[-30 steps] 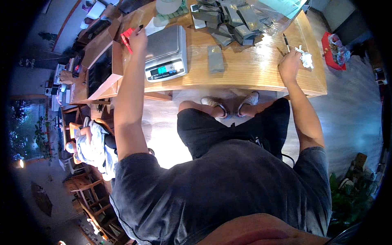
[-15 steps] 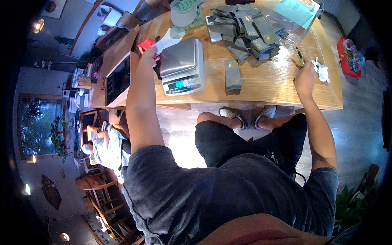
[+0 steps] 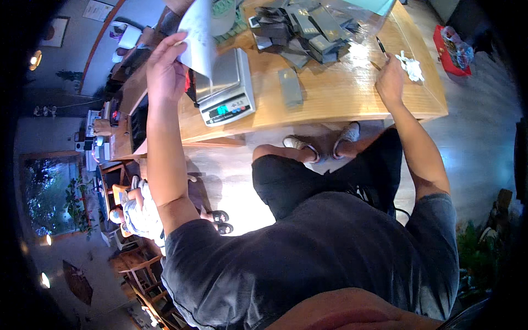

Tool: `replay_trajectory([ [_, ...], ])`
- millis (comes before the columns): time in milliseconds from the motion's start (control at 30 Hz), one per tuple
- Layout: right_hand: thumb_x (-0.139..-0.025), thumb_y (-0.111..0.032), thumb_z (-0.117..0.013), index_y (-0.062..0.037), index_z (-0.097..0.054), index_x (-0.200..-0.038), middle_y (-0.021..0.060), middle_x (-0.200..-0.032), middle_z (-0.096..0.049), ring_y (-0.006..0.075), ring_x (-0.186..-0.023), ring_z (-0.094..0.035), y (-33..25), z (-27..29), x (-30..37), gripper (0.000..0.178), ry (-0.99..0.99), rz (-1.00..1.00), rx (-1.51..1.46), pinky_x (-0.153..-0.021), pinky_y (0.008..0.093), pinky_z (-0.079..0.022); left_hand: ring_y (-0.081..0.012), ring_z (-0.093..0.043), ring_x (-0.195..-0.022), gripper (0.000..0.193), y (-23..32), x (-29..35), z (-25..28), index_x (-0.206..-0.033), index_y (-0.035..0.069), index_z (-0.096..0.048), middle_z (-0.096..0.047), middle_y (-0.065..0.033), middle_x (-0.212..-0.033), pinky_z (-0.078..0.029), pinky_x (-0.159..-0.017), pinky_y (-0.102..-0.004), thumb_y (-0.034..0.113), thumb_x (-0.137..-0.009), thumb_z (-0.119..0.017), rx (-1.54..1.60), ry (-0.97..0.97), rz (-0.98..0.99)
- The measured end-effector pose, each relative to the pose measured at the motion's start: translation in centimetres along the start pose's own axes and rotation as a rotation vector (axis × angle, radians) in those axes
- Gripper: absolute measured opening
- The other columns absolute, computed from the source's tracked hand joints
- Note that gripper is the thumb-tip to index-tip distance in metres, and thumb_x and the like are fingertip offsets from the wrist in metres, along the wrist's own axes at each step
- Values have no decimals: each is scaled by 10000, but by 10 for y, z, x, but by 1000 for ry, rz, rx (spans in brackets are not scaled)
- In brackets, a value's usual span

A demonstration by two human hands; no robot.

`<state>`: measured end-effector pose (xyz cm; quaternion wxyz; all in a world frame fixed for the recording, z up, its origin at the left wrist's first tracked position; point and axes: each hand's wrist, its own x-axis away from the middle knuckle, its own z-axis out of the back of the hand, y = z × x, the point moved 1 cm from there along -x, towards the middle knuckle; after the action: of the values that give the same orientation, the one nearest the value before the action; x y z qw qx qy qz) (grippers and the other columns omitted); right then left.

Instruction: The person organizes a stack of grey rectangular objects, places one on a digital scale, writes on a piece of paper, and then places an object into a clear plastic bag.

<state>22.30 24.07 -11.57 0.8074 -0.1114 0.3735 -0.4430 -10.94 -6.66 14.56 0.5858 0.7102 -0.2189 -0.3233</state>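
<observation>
Pinched in the fingers of my left hand (image 3: 166, 69) is a white sheet of paper (image 3: 197, 38) with faint writing. It is raised above the table's left part and covers some of the silver-topped digital scale (image 3: 228, 107). My right hand (image 3: 390, 82) rests on the table at the right, closed round a dark pen (image 3: 381, 45) whose end points away from me. Crumpled white tissue (image 3: 411, 67) lies just right of that hand. One flat grey packet (image 3: 290, 88) lies alone between the scale and my right hand. Beyond it is a heap of similar grey packets (image 3: 319, 25).
The wooden table (image 3: 341, 102) holds a light container (image 3: 223, 19) on a green mat behind the scale. Clear plastic and a pale green sheet (image 3: 377, 5) lie at the far right. A red box (image 3: 452, 52) stands on the floor. Another person (image 3: 140, 206) sits at the left.
My left hand has lifted the paper up and to the left, turning it more upright. My right hand still holds the pen on the table. The whole view has shifted slightly.
</observation>
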Motion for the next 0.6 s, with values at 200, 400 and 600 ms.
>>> replay_trajectory([
  [200, -853, 49, -507, -132, -468, -1383, 195, -1023, -544, 368, -955, -551, 2, 15, 11, 561, 151, -23, -273, -865, 457, -456, -103, -591, -804, 280, -29, 39, -93, -1096, -26, -672, -641, -55, -932, -457, -669, -219, -27, -827, -593, 106, -364, 158],
  [400, -931, -58, -418, -18, -585, -1265, 134, -973, -632, 233, -906, -612, 8, 51, 21, 375, 77, -192, -712, -867, 356, -472, -135, -607, -779, 293, -159, 35, -147, -1096, 51, -693, -647, -82, -956, -493, -710, -275, -8, -840, -564, -435, -385, 46],
  [600, -888, -34, -630, -2, -549, -1183, 136, -1135, -661, 209, -1060, -634, 18, 84, 35, 308, 45, -104, -750, -921, 351, -488, -262, -637, -960, 335, -235, 38, -200, -1051, 86, -704, -622, -115, -1062, -514, -840, -363, -25, -772, -555, -707, -404, -392],
])
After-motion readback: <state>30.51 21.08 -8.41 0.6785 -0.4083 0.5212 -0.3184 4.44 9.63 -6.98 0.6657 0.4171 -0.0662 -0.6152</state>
